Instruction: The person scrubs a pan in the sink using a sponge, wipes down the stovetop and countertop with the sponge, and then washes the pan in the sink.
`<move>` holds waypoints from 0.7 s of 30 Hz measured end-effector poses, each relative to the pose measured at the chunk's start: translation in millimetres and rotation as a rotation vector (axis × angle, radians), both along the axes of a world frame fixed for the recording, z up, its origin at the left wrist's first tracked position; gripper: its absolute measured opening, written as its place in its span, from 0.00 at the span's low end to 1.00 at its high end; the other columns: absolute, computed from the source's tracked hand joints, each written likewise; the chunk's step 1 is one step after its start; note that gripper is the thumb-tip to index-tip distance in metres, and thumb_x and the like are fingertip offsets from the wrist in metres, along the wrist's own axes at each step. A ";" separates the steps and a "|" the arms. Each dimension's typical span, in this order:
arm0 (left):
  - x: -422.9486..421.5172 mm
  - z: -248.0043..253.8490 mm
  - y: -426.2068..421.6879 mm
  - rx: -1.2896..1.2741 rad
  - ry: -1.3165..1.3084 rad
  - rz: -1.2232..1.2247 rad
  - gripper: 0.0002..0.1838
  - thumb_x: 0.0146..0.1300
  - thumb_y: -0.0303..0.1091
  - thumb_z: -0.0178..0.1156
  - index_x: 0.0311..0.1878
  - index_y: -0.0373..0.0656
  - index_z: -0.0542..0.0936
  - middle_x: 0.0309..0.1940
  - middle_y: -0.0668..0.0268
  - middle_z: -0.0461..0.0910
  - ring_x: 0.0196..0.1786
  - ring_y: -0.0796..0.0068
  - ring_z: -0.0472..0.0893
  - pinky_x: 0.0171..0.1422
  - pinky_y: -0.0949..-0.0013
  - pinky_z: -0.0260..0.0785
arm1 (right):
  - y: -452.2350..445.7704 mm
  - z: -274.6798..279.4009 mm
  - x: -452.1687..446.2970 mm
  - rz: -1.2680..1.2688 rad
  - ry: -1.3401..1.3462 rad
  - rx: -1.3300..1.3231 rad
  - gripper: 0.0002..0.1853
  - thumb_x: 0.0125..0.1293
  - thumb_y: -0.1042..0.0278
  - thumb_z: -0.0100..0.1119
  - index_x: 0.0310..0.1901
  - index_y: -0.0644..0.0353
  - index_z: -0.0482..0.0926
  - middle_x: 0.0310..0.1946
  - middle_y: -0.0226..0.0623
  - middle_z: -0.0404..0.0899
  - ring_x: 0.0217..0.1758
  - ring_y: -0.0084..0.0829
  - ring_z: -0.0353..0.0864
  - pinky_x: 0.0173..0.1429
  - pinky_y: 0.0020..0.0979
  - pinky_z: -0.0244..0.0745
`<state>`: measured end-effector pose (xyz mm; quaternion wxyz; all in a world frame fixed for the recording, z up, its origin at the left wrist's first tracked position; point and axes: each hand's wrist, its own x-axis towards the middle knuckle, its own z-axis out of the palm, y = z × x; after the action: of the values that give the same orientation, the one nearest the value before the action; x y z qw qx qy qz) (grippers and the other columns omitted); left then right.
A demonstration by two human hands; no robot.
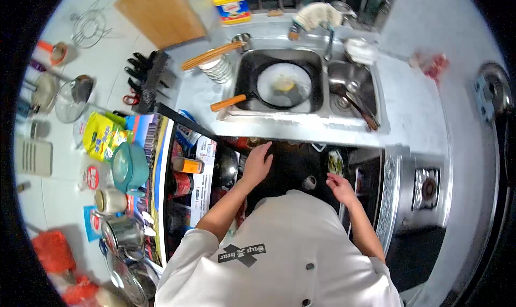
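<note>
My left hand reaches over the dark space below the counter edge, its fingers stretched and apart with nothing in them. My right hand is lower and to the right, fingers loosely bent and slightly apart. Just beyond its fingertips is an oval dish with something green in it; I cannot tell whether they touch. A small pale round object lies in the dark space between the hands. In the left sink basin sits a wok with a wooden handle, holding whitish liquid and something yellow.
Chopsticks lie across stacked white bowls left of the sink. A dark long-handled utensil rests over the right basin. A knife block, a teal pot and several bottles stand left. A stove burner is at right.
</note>
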<state>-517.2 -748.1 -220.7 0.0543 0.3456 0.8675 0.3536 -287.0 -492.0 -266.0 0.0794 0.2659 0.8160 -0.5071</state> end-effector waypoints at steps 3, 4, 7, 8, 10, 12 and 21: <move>-13.4 10.3 6.8 -0.009 0.049 0.102 0.23 0.60 0.28 0.59 0.60 0.38 0.73 0.53 0.50 0.75 0.59 0.49 0.73 0.64 0.56 0.66 | 26.6 30.0 -45.6 0.064 -0.009 -0.075 0.22 0.69 0.60 0.57 0.61 0.60 0.74 0.51 0.47 0.81 0.54 0.39 0.81 0.57 0.34 0.74; -18.7 14.1 6.4 -0.028 0.067 0.123 0.22 0.60 0.28 0.60 0.59 0.38 0.73 0.52 0.50 0.75 0.59 0.49 0.72 0.64 0.57 0.66 | 30.1 31.6 -60.1 0.082 0.011 -0.102 0.22 0.69 0.60 0.57 0.61 0.60 0.74 0.52 0.47 0.81 0.54 0.39 0.80 0.58 0.34 0.73; -34.3 15.4 10.8 -0.035 0.072 0.139 0.22 0.58 0.27 0.60 0.58 0.37 0.73 0.53 0.50 0.75 0.61 0.47 0.71 0.66 0.56 0.64 | 41.8 31.6 -97.3 0.173 0.032 -0.114 0.21 0.69 0.61 0.56 0.61 0.61 0.74 0.54 0.46 0.80 0.56 0.38 0.80 0.60 0.34 0.72; -37.7 13.6 13.4 -0.032 0.097 0.136 0.23 0.58 0.27 0.60 0.58 0.38 0.73 0.53 0.50 0.74 0.61 0.47 0.71 0.67 0.55 0.64 | 44.4 29.4 -105.5 0.190 0.038 -0.136 0.21 0.70 0.61 0.56 0.61 0.61 0.74 0.54 0.46 0.80 0.56 0.38 0.79 0.61 0.33 0.72; -49.8 9.4 20.5 -0.052 0.132 0.136 0.24 0.58 0.27 0.61 0.59 0.39 0.73 0.55 0.50 0.73 0.64 0.45 0.69 0.68 0.53 0.62 | 44.8 32.5 -122.9 0.219 0.045 -0.143 0.21 0.70 0.62 0.56 0.60 0.62 0.74 0.54 0.45 0.80 0.56 0.38 0.79 0.61 0.33 0.71; -70.7 -1.8 29.3 -0.120 0.186 0.113 0.25 0.58 0.29 0.61 0.61 0.40 0.72 0.58 0.51 0.72 0.67 0.45 0.65 0.70 0.51 0.59 | 47.2 36.1 -142.7 0.230 0.055 -0.143 0.20 0.70 0.62 0.55 0.60 0.62 0.75 0.54 0.45 0.80 0.57 0.38 0.79 0.62 0.32 0.71; -183.4 -57.3 68.3 -0.267 0.261 0.070 0.28 0.66 0.43 0.55 0.68 0.45 0.68 0.70 0.53 0.60 0.76 0.52 0.51 0.79 0.43 0.37 | 56.1 49.4 -215.2 0.094 -0.004 -0.088 0.19 0.69 0.59 0.58 0.57 0.59 0.78 0.54 0.39 0.80 0.56 0.31 0.78 0.58 0.31 0.73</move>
<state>-700.7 -679.8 -278.0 -0.0255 0.3477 0.9179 0.1892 -502.2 -435.9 -216.6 0.1166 0.2245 0.8045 -0.5375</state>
